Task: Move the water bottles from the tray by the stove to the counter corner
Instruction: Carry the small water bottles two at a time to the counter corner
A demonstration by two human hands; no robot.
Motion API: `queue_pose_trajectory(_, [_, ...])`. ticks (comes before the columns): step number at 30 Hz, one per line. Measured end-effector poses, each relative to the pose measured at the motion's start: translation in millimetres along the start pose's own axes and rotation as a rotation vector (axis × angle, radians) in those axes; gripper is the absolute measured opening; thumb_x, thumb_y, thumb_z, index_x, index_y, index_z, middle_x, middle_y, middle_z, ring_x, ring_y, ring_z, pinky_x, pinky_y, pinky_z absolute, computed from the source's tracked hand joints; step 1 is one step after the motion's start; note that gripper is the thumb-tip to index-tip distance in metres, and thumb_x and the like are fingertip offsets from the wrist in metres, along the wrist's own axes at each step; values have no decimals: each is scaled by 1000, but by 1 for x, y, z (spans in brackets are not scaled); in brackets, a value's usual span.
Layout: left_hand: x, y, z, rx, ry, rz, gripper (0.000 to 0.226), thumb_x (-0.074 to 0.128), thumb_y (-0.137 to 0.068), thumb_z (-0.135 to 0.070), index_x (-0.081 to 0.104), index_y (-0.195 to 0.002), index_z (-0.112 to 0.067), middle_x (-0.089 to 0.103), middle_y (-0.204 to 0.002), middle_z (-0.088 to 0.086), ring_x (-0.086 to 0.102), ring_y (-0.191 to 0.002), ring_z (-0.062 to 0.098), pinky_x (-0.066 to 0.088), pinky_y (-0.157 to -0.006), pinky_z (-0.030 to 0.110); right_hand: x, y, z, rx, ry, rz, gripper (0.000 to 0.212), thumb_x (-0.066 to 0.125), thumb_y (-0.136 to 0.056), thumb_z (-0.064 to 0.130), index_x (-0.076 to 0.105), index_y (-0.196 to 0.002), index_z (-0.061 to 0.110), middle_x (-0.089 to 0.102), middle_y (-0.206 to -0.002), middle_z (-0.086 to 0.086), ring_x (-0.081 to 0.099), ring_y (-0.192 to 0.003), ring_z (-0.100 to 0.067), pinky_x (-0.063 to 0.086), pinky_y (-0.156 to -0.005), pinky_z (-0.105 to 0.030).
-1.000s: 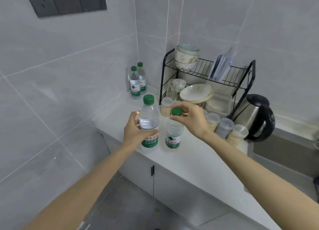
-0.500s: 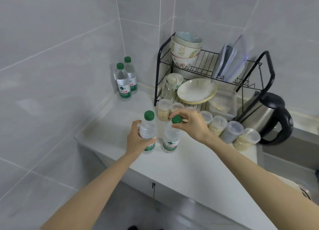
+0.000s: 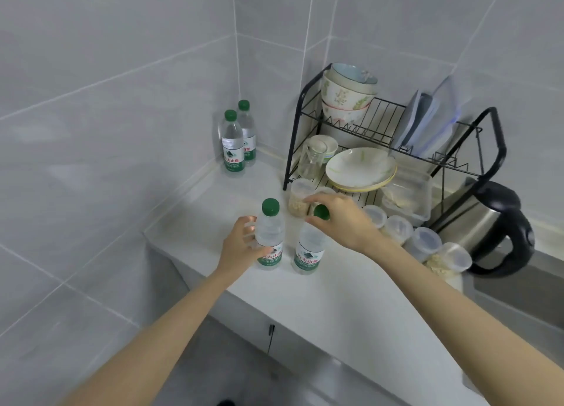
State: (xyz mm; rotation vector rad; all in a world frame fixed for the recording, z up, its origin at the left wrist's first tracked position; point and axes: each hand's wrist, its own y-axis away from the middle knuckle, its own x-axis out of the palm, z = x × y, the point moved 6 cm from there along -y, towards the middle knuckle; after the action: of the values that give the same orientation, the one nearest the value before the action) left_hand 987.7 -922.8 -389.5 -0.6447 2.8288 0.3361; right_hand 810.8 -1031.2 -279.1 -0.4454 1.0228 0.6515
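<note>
Two clear water bottles with green caps stand upright side by side on the white counter (image 3: pixel 305 308). My left hand (image 3: pixel 241 248) wraps round the body of the left bottle (image 3: pixel 270 231). My right hand (image 3: pixel 345 219) pinches the green cap of the right bottle (image 3: pixel 308 250) from above. Two more of the same bottles (image 3: pixel 233 144) stand together in the counter corner against the tiled wall. The tray and the stove are out of view.
A black two-tier dish rack (image 3: pixel 393 137) holds bowls, plates and lids right of the corner. Several lidded plastic jars (image 3: pixel 396 228) line its front. A steel kettle (image 3: pixel 494 225) stands at the far right. The counter's left edge drops to the floor.
Both bottles have come down from the air and now stand on the counter. Both hands still hold them. The view has tilted further down.
</note>
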Motion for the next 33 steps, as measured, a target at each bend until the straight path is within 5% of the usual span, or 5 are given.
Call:
queue_pose_trajectory(5, [-43, 14, -26, 86, -34, -128, 39, 72, -81, -6, 56, -110, -27, 69, -102, -6, 67, -92, 7, 45, -74, 7, 3, -20, 54, -238, -43, 24, 46, 66, -89, 28, 54, -134, 23, 58, -137, 2, 49, -128, -17, 37, -109, -33])
queue_pose_trajectory(11, [-89, 31, -49, 126, -132, -231, 32, 63, -89, -9, 56, -114, -27, 67, -110, -4, 66, -91, 16, 47, -73, 17, 30, -47, 76, -280, 183, 236, 37, 70, -87, 23, 61, -122, 16, 65, -118, -6, 55, -113, -24, 43, -92, -32])
queue_pose_trajectory(18, [-116, 27, -63, 116, -256, -257, 37, 62, -88, -7, 58, -123, -17, 61, -117, -2, 61, -87, 14, 40, -65, -2, 35, -69, 78, -265, 158, 243, 35, 75, -82, 28, 64, -113, 15, 66, -112, -10, 56, -107, -27, 46, -89, -34])
queue_pose_trajectory(25, [-130, -40, -59, 125, -383, -202, 38, 63, -88, -15, 57, -125, -23, 60, -126, -2, 60, -100, 17, 45, -83, 24, 22, -113, 81, -209, 88, 128, 36, 78, -79, 28, 68, -110, 13, 70, -108, -6, 62, -101, -23, 45, -85, -28])
queue_pose_trajectory(33, [-122, -140, -15, -34, -588, 59, 43, 59, -90, -22, 54, -132, -27, 54, -139, -2, 53, -122, 17, 39, -103, 27, 13, -205, 79, -54, 115, 18, 32, 78, -79, 25, 70, -108, 13, 71, -104, -8, 62, -101, -27, 44, -81, -27])
